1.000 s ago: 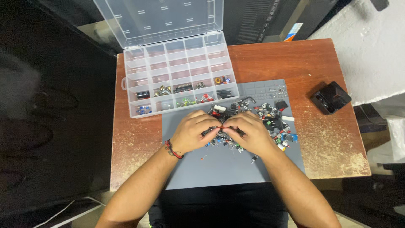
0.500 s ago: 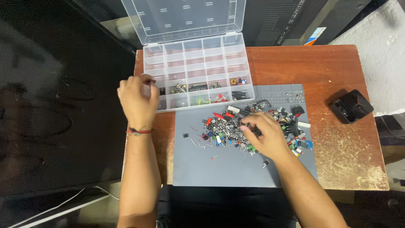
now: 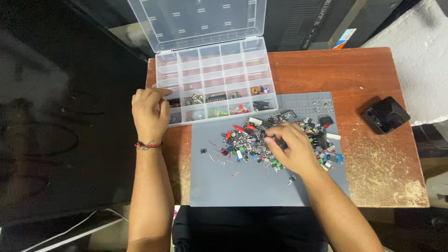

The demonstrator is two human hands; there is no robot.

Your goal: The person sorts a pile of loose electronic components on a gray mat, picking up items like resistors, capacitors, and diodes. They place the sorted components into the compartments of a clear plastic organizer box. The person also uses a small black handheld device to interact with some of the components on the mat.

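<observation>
I log sorting early: parts pile [image 3: 275,137] mostly on grey mat [image 3: 261,186]; box [image 3: 212,84] at 12 o'clock, front rows part-filled. Left hand [image 3: 149,112] curled at box's 9 o'clock corner, grip unclear. Right hand [image 3: 291,147] pinching in pile.

Even, fairly bright overhead light falls on the centre of the frame, so the table [image 3: 364,79] and grey mat [image 3: 261,186] read clearly with only soft, short shadows. The left third stays dark, with faint reflections. The clear organiser lid [image 3: 196,18] shows mild glare. Small parts look slightly soft; edges bend a little.
</observation>
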